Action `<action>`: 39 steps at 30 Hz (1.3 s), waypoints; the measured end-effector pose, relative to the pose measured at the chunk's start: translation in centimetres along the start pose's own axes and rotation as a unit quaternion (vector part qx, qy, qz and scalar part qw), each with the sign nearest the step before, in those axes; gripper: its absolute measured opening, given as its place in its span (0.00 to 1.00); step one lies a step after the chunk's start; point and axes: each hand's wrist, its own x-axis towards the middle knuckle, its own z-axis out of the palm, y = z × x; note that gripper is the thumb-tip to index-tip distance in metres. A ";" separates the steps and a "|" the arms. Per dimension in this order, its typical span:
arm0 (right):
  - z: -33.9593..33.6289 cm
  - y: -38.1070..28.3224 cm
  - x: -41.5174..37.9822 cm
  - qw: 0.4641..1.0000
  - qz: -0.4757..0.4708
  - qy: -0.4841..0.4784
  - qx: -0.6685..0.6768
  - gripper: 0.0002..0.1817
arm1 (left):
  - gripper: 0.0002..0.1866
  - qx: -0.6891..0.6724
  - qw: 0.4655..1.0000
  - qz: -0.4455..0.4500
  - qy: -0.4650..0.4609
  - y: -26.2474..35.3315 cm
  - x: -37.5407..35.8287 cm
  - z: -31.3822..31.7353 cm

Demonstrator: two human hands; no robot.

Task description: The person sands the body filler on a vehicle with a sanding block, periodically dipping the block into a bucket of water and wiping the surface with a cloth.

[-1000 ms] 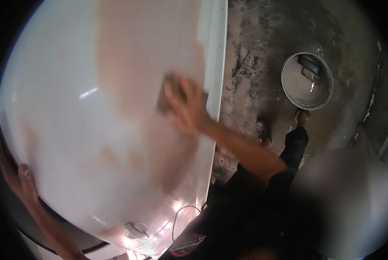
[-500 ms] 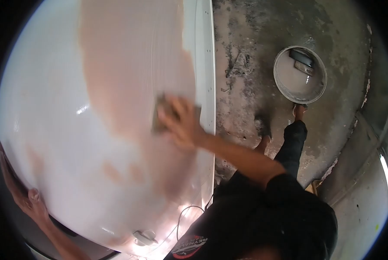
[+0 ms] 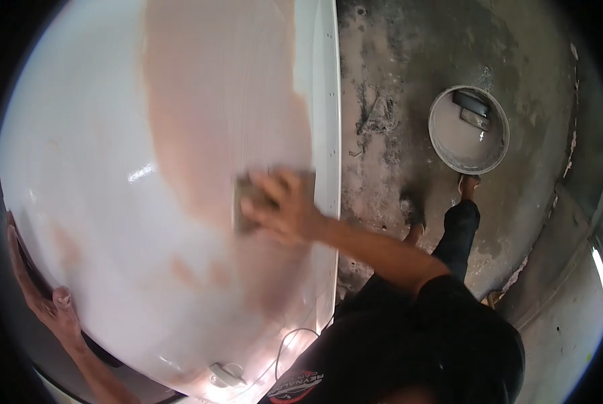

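Observation:
My right hand (image 3: 281, 205) presses a greenish-grey sanding block (image 3: 245, 214) flat on a large white car panel (image 3: 99, 135). The fingers lie spread over the block's top, slightly blurred. Beneath and around the block runs a wide pinkish-beige patch (image 3: 194, 101) with a wet, milky film; its outline on the white is uneven. At the panel's lower left edge rests my left hand (image 3: 60, 316). Its thumb is on the white surface and its fingers stretch along the rim, their tips partly hidden.
On the wet, stained floor (image 3: 396, 60) stands a round bucket (image 3: 435, 138) of cloudy water with dark blocks (image 3: 473, 104) in it, close to my foot (image 3: 471, 185). A bright lamp (image 3: 226, 374) with a cable (image 3: 278, 350) is near the panel's lower edge.
The view has shifted slightly, so panel and bucket appear lower and farther right. Across the panel, my right hand and the block have slid a little down and left. My left hand stays at the edge.

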 end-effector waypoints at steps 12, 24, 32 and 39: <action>0.7 -2.9 4.5 0.988 0.117 0.002 -0.096 0.30 | 0.56 -0.089 0.996 -0.004 0.022 0.0 0.1 0.5; -7.4 7.6 28.0 0.966 0.240 0.071 0.057 0.33 | 0.58 -0.056 0.998 -0.005 0.013 0.2 -0.1 0.0; 0.6 -0.9 4.3 0.987 -0.148 0.010 -0.059 0.33 | 0.57 -0.085 0.995 0.031 0.033 -1.5 -0.2 0.7; -6.4 7.6 28.8 0.979 0.151 0.132 -0.020 0.30 | 0.57 -0.063 0.998 0.008 0.019 -0.3 -0.1 0.1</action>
